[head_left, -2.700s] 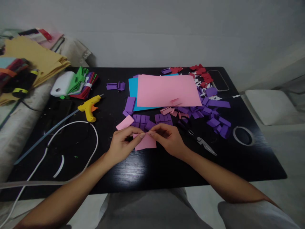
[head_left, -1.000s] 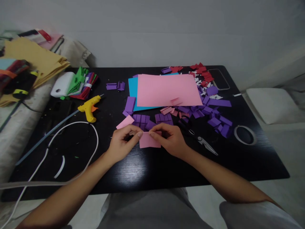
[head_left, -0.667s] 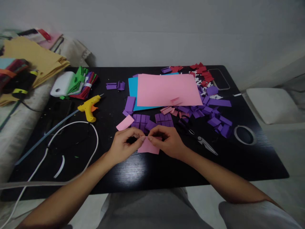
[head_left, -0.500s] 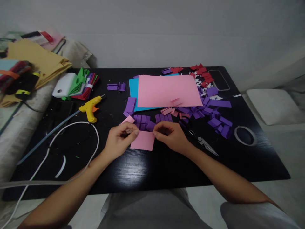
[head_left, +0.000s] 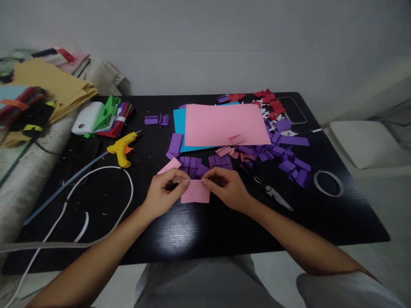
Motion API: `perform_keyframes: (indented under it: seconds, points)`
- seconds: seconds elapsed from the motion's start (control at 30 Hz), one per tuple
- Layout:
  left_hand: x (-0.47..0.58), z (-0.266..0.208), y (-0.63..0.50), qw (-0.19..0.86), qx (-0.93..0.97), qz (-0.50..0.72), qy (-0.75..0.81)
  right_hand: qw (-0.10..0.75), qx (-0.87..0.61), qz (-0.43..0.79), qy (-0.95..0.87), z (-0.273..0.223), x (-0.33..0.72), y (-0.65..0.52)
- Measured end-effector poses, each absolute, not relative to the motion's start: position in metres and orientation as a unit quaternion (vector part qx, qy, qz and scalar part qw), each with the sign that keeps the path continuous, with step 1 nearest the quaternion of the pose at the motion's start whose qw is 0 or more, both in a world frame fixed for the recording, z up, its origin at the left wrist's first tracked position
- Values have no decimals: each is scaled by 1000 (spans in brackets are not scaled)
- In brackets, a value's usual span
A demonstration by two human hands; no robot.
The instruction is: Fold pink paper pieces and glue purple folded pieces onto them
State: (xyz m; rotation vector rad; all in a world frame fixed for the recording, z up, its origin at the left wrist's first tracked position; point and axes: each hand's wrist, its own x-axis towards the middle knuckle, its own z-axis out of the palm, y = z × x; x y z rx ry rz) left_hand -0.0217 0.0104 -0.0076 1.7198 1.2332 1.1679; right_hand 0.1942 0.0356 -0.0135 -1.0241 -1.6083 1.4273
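Between my two hands is a small pink paper piece (head_left: 195, 192), with a faint crease down its middle. My left hand (head_left: 165, 191) pinches its upper left corner between thumb and forefinger. At the upper right corner, my right hand (head_left: 228, 186) grips it the same way. Just beyond my left hand lies another pink paper strip (head_left: 169, 166). Folded purple paper pieces (head_left: 190, 163) sit right behind the held piece. Large pink sheets (head_left: 226, 124) rest on a blue sheet (head_left: 180, 125) farther back.
Black-handled scissors (head_left: 269, 188) and a tape roll (head_left: 329, 184) lie to the right. A yellow glue gun (head_left: 122, 149) with a white cord (head_left: 130, 184) is on the left. Purple scraps (head_left: 289, 164) and red scraps (head_left: 271, 100) cover the table's back right.
The held pink piece has shifted slightly right and now shows a crease at its middle. My right hand has come a little closer to my left along the top edge.
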Motion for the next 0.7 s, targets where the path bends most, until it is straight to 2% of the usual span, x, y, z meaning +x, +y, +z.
perform_keyframes:
  seconds: [0.2,0.7]
  points:
    - [-22,-10,9,340,723,400,448,347,-381,546,-660,-12,194,33]
    - [-34,-4,19,398,666,400,489,371,-409,537,-637,-12,200,48]
